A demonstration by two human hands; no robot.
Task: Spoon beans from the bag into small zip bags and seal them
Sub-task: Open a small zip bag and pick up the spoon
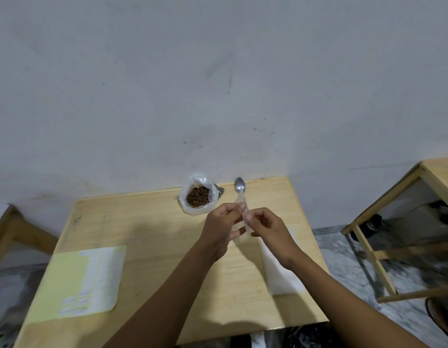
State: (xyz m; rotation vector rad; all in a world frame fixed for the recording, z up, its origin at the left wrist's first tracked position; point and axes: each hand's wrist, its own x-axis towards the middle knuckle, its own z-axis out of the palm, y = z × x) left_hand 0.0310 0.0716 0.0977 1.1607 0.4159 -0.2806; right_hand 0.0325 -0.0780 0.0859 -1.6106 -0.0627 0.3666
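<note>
A clear plastic bag (190, 206) with its top rolled down holds brown beans (197, 196) at the far edge of the wooden table (152, 229). A metal spoon (239, 185) lies just right of it, bowl toward the wall. Above the table's middle, my left hand (221, 228) and my right hand (266, 227) pinch a small clear zip bag (243, 223) between them, fingertips at its top edge. The small bag looks empty.
A stack of clear zip bags (280, 267) lies under my right forearm. A yellow sheet with a plastic packet (84, 280) covers the table's near left. Other wooden tables stand at right (383, 227) and left (12, 229). A grey wall is behind.
</note>
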